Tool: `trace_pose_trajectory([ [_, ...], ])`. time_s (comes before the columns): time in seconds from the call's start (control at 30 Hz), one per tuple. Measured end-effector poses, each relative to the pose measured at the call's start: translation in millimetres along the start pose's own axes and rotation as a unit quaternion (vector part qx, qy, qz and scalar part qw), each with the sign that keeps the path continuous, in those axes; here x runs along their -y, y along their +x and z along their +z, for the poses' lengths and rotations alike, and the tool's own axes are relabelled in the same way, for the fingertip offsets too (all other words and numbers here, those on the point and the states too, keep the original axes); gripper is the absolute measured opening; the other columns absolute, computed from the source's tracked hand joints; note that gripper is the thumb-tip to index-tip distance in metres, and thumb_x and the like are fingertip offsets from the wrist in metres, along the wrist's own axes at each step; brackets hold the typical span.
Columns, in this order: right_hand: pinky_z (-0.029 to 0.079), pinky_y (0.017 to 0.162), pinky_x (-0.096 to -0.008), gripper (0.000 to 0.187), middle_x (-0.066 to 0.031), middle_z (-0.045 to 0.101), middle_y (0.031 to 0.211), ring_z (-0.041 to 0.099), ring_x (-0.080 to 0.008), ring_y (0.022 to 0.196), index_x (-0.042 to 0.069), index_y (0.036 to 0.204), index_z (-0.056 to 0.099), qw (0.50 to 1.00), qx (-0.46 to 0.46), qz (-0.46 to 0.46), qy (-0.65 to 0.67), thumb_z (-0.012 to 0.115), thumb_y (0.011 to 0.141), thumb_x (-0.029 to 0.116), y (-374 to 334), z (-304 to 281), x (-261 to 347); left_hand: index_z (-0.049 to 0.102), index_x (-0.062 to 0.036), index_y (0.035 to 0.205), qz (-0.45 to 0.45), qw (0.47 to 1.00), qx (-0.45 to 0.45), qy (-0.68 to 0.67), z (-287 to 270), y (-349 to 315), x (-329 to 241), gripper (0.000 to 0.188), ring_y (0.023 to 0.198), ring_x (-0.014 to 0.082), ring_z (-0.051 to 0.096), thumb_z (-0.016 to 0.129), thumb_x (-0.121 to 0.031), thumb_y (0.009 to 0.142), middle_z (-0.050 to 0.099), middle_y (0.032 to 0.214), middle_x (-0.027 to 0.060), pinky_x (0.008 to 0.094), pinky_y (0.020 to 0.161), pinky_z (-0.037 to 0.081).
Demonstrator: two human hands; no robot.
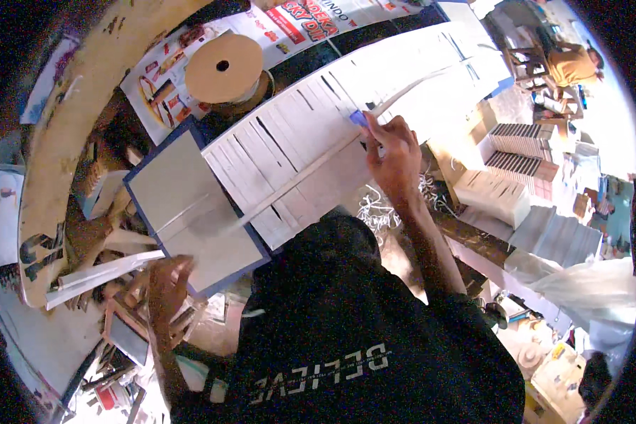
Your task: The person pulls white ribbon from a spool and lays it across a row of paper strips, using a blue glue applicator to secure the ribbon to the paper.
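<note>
A long row of white paper blocks (261,162) stands packed edge to edge, with dark gaps between some of them. At its left end lies a grey board (184,180) with dark blue edges. My right hand (396,152) is over the middle of the row, its fingers pinched on a small blue-purple piece (360,119) whose kind I cannot make out. A narrow pale strip (300,175) runs lengthwise along the row, passing beneath this hand. My left hand (168,283) is at the board's lower left corner, beside long white strips (106,275); its fingers are blurred.
A large spool with a round brown face (224,67) stands beyond the row on a printed banner (162,99). Stacks of bound blocks (519,145) are at the right, with tangled white strips (379,210) nearer. Wood scraps (127,325) lie below left. Another person (576,65) is at the far right.
</note>
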State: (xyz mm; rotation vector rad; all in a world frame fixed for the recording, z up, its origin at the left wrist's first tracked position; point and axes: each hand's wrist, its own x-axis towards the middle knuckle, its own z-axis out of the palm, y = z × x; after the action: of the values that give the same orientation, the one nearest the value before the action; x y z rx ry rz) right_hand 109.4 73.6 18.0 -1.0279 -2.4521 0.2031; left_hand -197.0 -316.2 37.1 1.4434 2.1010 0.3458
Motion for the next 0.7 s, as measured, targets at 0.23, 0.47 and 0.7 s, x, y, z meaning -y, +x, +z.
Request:
trace_pose_trajectory([
  [0.23,0.047,0.08,-0.043,0.043,-0.0122,0.057,0.094,0.057,-0.03,0.089,0.009,0.13,0.064,0.998,0.051,0.021,-0.009,0.062,0.088,0.001,3.3,-9.2,9.3,0.063,-0.0036,0.115,0.079,0.947,-0.263,-0.167,30.0,164.9,-205.1,0.038,0.109,0.0345,0.061,0.078,-0.019,0.083,0.065,0.113,0.0155,0.045,0.095,0.049],
  [0.47,0.049,0.078,-0.0387,0.041,-0.0096,0.062,0.087,0.062,-0.0274,0.086,0.013,0.122,0.072,0.997,0.039,0.05,0.053,0.062,0.084,-0.001,0.0,-9.9,-0.6,0.056,0.0083,0.116,0.058,0.973,-0.118,-0.19,77.3,231.8,-246.9,0.056,0.085,0.0445,0.069,0.076,-0.033,0.084,0.068,0.093,0.024,0.0498,0.079,0.056],
  [0.7,0.045,0.075,-0.0357,0.047,-0.0029,0.067,0.081,0.063,-0.0223,0.077,0.02,0.121,0.074,0.991,0.06,0.075,0.094,0.068,0.078,0.002,9.2,-14.5,6.4,0.071,-0.001,0.092,0.064,0.949,-0.11,-0.287,74.9,229.7,-233.0,0.016,0.076,0.0227,0.073,0.066,-0.017,0.094,0.074,0.082,0.0135,0.0366,0.07,0.056],
])
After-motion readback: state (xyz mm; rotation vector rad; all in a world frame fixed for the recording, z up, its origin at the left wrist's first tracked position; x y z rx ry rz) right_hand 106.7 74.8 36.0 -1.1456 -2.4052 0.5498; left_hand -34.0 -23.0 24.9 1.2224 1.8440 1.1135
